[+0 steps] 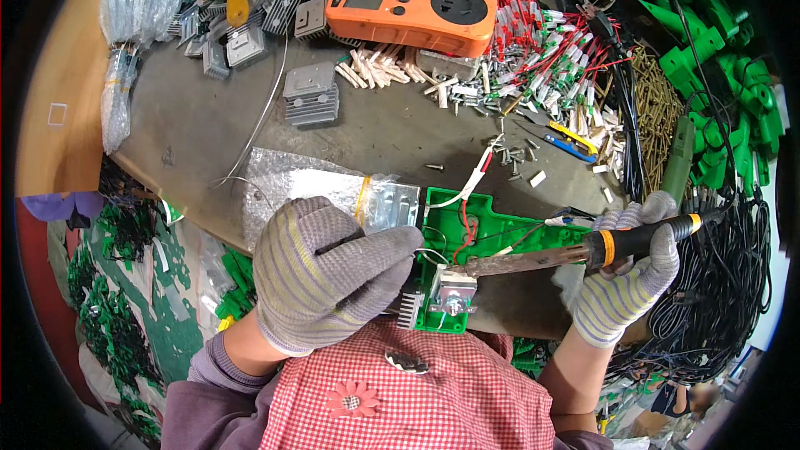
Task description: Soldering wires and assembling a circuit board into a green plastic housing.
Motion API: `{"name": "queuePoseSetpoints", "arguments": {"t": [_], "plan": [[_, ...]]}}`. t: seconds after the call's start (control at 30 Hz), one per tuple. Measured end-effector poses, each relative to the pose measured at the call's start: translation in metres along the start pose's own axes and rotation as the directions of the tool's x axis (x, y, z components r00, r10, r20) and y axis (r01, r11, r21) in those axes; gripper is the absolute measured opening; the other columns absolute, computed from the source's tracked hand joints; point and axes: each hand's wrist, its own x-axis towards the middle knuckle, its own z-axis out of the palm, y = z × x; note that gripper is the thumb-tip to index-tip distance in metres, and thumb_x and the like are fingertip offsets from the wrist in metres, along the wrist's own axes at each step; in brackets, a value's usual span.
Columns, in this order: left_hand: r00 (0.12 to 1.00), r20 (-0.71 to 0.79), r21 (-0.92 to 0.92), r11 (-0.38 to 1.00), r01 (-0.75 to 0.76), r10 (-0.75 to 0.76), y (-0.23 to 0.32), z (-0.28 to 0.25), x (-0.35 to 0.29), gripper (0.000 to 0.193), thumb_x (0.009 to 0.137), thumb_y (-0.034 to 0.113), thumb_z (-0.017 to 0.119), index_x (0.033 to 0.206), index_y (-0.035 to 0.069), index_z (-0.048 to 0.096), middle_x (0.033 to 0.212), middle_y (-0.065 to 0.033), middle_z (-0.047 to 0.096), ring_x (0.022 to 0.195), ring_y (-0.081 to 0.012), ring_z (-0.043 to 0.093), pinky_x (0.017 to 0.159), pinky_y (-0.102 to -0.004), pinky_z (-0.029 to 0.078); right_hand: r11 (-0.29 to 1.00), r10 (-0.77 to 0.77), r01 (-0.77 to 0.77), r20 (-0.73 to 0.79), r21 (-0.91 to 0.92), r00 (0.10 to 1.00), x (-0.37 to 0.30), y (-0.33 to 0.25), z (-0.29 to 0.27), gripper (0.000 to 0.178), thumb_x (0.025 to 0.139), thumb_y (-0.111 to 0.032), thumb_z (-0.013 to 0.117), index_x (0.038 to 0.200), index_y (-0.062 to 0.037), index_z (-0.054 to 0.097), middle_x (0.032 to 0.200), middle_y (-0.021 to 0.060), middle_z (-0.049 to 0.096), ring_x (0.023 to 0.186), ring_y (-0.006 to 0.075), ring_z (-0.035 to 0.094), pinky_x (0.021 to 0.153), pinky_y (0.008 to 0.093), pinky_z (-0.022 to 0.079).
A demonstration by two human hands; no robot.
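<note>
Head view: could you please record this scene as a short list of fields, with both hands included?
Left hand: gloved, pinching a thin wire
Right hand: gloved, holding a soldering iron
Iron tip: over the lower left part of the green housing
Beyond the housing: orange meter with screen and socket, grey finned heat sink
Right of the heat sink: blue-and-yellow-handled tool

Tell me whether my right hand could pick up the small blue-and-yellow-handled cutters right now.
Probably not straight away: your right hand, gloved in striped grey, grips the black-handled, orange-banded soldering iron. Otherwise the cutters seem reachable, their handles uncovered.
</note>
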Motion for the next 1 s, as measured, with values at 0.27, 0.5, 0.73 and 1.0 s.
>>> {"name": "queuePoseSetpoints", "arguments": {"t": [0.27,0.5,0.73,1.0], "plan": [[1.0,-0.016,0.032,0.999,0.014,-0.014,0.001,0.002,-0.001,0.032,0.067,0.02,0.082,0.099,0.019,0.078,0.07,0.001,0.051,0.062,-0.0227,0.052,0.055,-0.038,0.041,1.0,-0.011,0.012,0.054,-0.007,0.998,0.0,-0.002,0.004,0.033,0.09,-0.031,0.07,0.095,-0.0078,0.046,0.059,-0.0037,0.042,0.045,0.0044,0.04,0.042,0.0197,0.034],[1.0,-0.024,0.015,1.0,0.009,-0.009,0.001,0.004,-0.001,0.03,0.067,0.022,0.081,0.097,0.02,0.077,0.071,0.0016,0.054,0.06,-0.0227,0.052,0.054,-0.0385,0.04,0.992,0.035,-0.064,0.259,0.105,0.965,0.003,-0.008,-0.004,0.029,0.091,-0.025,0.067,0.101,-0.0058,0.048,0.066,-0.0005,0.048,0.05,0.0077,0.042,0.058,0.0262,0.041],[0.999,0.036,0.002,0.999,-0.037,0.037,0.003,0.001,0.003,0.03,0.066,0.017,0.081,0.095,0.016,0.078,0.072,0.0011,0.052,0.059,-0.0213,0.049,0.055,-0.037,0.039,0.999,-0.002,-0.008,0.209,0.049,0.978,0.008,-0.009,-0.004,0.038,0.09,-0.028,0.071,0.102,-0.0029,0.045,0.057,-0.0012,0.041,0.048,0.0068,0.037,0.045,0.0217,0.032],[0.998,0.036,-0.031,0.998,-0.046,0.047,0.0,0.0,0.001,0.029,0.065,0.009,0.082,0.094,0.012,0.078,0.073,-0.0013,0.051,0.063,-0.0213,0.049,0.058,-0.0357,0.04,0.998,0.055,-0.062,0.271,0.019,0.961,0.012,-0.014,-0.003,0.037,0.089,-0.028,0.067,0.108,-0.0039,0.046,0.078,0.0064,0.05,0.066,0.0162,0.049,0.061,0.0304,0.043]]}}
